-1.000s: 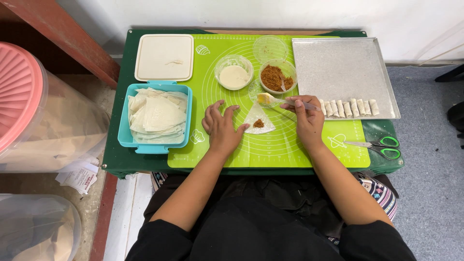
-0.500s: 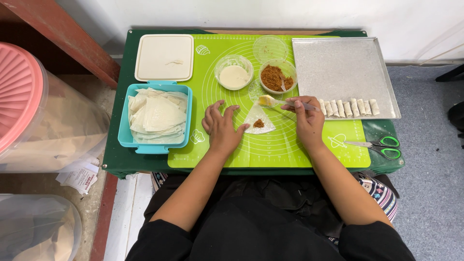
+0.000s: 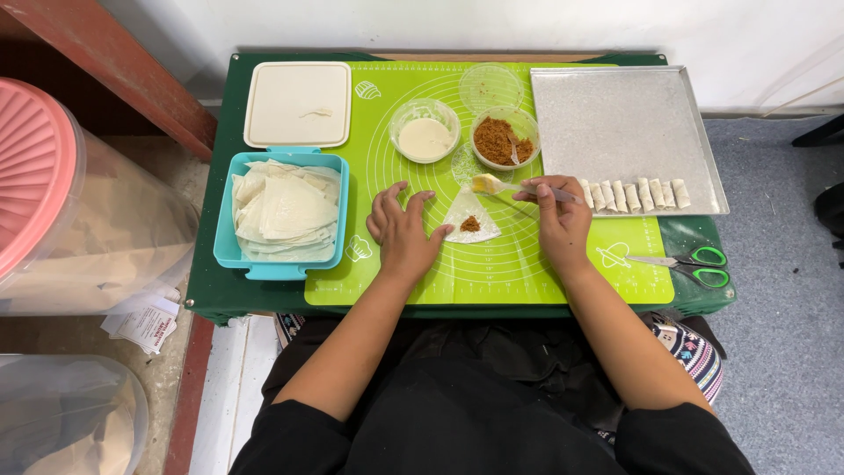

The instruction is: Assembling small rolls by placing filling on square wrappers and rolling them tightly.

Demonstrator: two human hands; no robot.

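Left hand [image 3: 403,230] lies flat on the green silicone mat [image 3: 492,273], fingers spread & open, gripping nothing; thumb tip touches the left edge of the triangular pastry wrapper [image 3: 470,218], prob. to pin it so it won't slide. Wrapper sits betw. the two hands, just right of the left fingertips, w/ a small dab of brown filling [image 3: 470,224] near its lower middle. Right hand [image 3: 558,215] is curled round the handle of a spoon [image 3: 503,186], fingers closed on it; spoon bowl pts left, past the fingertips, hovering just above the wrapper's top corner & carrying a pale yellowish lump. Held low & near, likely so nothing drops on the mat. Beyond the right fingers: clear bowl of brown filling [image 3: 504,139]; beside it, beyond the left fingers, clear bowl of white paste [image 3: 425,138] — both within easy reach. Right of the right knuckles, a row of finished rolls [image 3: 633,194] lines the near edge of the metal tray [image 3: 624,114]. Left of the left hand, blue tub of stacked wrappers [image 3: 286,211], its cream lid [image 3: 297,104] lying further off. Green-handled scissors [image 3: 694,264] lie right of the right wrist. Labels: a folded white printed paper slip [image 3: 141,321] on the floor, far left; mat has white printed circles & small pastry icons.
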